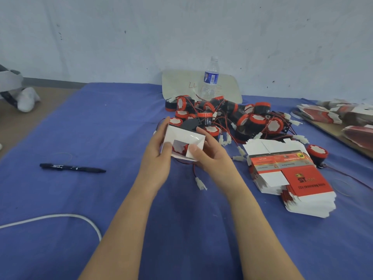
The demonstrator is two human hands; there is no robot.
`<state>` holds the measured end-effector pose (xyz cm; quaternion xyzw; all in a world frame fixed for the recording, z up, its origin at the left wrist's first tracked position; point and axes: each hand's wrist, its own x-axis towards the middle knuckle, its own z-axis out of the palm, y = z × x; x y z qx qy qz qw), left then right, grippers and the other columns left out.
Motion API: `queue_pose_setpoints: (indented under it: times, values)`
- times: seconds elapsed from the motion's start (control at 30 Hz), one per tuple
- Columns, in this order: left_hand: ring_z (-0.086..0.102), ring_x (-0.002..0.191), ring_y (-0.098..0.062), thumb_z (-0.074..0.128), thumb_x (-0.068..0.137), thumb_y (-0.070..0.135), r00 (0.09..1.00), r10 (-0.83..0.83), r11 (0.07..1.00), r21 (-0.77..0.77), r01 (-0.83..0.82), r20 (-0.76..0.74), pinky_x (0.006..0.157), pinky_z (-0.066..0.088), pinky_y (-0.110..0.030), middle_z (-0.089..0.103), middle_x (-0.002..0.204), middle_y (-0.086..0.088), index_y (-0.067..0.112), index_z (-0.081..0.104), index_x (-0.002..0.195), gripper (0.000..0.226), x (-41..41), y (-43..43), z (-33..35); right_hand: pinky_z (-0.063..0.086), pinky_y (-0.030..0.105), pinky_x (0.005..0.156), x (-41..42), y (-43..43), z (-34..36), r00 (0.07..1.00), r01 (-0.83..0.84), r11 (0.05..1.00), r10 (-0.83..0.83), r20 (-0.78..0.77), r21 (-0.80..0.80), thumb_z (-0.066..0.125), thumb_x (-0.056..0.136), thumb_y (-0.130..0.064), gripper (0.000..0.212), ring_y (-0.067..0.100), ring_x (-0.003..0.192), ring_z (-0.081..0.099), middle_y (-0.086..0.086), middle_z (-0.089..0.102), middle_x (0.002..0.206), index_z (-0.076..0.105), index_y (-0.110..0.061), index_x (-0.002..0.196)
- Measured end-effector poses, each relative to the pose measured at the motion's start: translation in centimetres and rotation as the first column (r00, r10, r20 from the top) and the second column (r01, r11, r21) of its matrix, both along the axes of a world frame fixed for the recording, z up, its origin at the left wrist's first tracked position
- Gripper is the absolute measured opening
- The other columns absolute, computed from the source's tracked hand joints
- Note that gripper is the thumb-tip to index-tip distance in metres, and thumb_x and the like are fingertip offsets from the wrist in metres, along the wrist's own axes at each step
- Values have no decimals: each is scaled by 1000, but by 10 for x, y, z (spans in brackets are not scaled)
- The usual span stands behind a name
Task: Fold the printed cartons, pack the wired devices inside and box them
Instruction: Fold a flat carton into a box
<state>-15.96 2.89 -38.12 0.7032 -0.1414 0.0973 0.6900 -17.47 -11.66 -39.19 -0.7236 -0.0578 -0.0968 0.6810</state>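
Observation:
Both hands hold one small carton (pixel 182 136) above the blue cloth, its white inner flaps facing me. A red and white round device (pixel 179 147) shows through the open end. My left hand (pixel 158 150) grips the carton's left side, thumb on a flap. My right hand (pixel 207 151) grips the right side, thumb pressing the lower flap. The device's red and black wire hangs below, ending in a white plug (pixel 200 183). Behind lies a heap of wired red and black devices (pixel 232 116). A stack of flat printed cartons (pixel 290 176) lies to the right.
A black marker pen (pixel 72 168) lies on the blue cloth (pixel 101 126) at left, a white cable (pixel 60 217) curves near the front left. A water bottle (pixel 211 77) stands at the back before a pale board. More flat cartons (pixel 339 114) sit far right.

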Motion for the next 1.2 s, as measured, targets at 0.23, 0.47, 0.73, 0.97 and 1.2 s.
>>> queue_pose_setpoints:
  times: [0.23, 0.47, 0.73, 0.97, 1.2]
  values:
    - [34, 138, -6, 50, 98, 17, 982, -186, 976, 117, 183, 17, 110, 37, -29, 36, 151, 13, 36, 34, 144, 52, -5, -4, 2, 52, 27, 88, 4, -3, -3, 972, 235, 934, -232, 44, -270, 65, 90, -21, 44, 12, 104, 62, -2, 64, 118, 51, -19, 132]
    - [52, 114, 15, 46, 99, 34, 952, -302, 953, 4, 302, -60, 99, 44, -19, 56, 117, 40, 54, 47, 124, 32, -4, 6, 4, 55, 32, 88, 3, -10, 1, 974, 225, 951, -228, 12, -211, 67, 88, -18, 40, 11, 100, 65, -2, 67, 114, 56, -20, 127]
    - [48, 116, 2, 62, 92, 18, 990, -133, 982, 129, 138, -45, 76, 43, 0, 51, 110, 37, 47, 43, 117, 43, 1, 10, -8, 52, 16, 77, 2, -9, -1, 987, 162, 965, -162, 16, -206, 69, 86, -13, 49, 1, 97, 64, -8, 67, 111, 54, -21, 132]
    - [47, 82, 31, 60, 88, 1, 1000, -18, 972, 234, 20, -11, 62, 39, 3, 53, 84, 46, 47, 44, 95, 48, 2, 4, -14, 50, 14, 82, 2, -6, -1, 996, 87, 977, -89, -1, -195, 62, 91, -10, 51, -4, 100, 60, -10, 64, 115, 47, -20, 139]
    - [57, 108, -6, 58, 90, 9, 980, 98, 995, -17, -102, -171, 88, 51, -23, 59, 119, 12, 30, 51, 129, 45, 6, 6, -11, 44, 11, 90, -4, -7, 5, 980, -194, 980, 195, 42, -42, 46, 94, 0, 57, -7, 119, 51, -21, 56, 129, 41, -38, 136]
